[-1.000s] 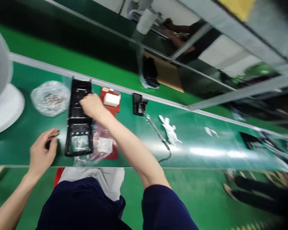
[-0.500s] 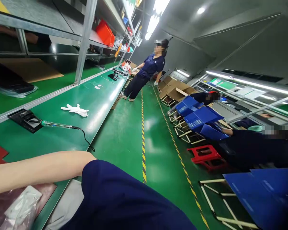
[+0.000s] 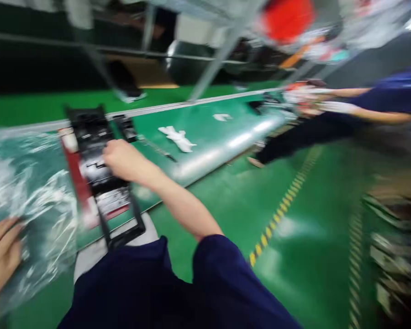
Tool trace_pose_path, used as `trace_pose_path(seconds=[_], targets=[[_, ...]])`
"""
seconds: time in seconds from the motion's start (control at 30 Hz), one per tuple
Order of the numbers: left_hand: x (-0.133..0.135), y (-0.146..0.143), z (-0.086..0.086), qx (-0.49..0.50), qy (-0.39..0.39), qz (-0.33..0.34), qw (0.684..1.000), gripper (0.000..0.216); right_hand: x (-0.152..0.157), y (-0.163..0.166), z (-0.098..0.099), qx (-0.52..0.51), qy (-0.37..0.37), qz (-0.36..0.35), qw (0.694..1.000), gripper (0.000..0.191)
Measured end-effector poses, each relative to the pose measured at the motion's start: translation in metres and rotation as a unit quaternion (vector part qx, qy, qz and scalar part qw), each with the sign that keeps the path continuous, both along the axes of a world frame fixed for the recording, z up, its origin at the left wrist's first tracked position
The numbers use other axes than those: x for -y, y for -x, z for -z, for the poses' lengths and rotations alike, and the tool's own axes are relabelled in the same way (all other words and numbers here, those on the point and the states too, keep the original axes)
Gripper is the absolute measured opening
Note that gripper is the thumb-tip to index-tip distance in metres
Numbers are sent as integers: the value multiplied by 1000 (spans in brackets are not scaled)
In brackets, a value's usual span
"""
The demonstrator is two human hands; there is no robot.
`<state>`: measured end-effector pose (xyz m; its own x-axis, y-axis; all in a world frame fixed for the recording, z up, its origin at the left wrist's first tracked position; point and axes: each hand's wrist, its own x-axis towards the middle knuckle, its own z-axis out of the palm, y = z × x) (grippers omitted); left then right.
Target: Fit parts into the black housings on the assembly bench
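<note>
Head view: black frame (image 3: 101, 173) overhanging bench edge (image 3: 205, 167).

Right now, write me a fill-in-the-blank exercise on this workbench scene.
1. The right hand rests on a long ____ plastic frame.
2. The left hand touches a crinkled clear plastic ____.
3. The bench surface is coloured ____.
4. A crumpled ____ glove lies on the bench.

Missing words: black; bag; green; white

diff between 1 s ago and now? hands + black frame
The left hand has moved from beside the black frame onto the clear plastic bag. The frame's near end now overhangs the bench edge. The right hand stays on the frame; the white glove lies as before.
</note>
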<state>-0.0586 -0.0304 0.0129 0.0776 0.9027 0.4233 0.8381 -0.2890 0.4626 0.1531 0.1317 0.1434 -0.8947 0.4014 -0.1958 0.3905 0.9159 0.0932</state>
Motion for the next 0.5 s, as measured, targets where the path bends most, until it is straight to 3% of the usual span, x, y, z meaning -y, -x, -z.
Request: trace_pose_path(seconds=[0.03,0.1,0.17,0.23,0.37,0.5], targets=[[29,12,-3,-29,-3,-65,997,62,-9,2,8,-4,0,10,1000,24],[58,17,-10,-90,3,-88,992,66,-24,10,24,-25,0,14,1000,22],[55,12,-9,-124,26,-38,991,65,-30,20,34,-27,7,6,1000,20],[42,3,0,-160,56,-29,985,56,-28,27,38,-19,13,3,1000,20],[36,-16,21,-186,117,-112,969,45,-25,43,46,-9,17,17,1000,20],[37,-27,25,-151,145,-186,960,48,-32,63,56,-14,40,21,999,21]])
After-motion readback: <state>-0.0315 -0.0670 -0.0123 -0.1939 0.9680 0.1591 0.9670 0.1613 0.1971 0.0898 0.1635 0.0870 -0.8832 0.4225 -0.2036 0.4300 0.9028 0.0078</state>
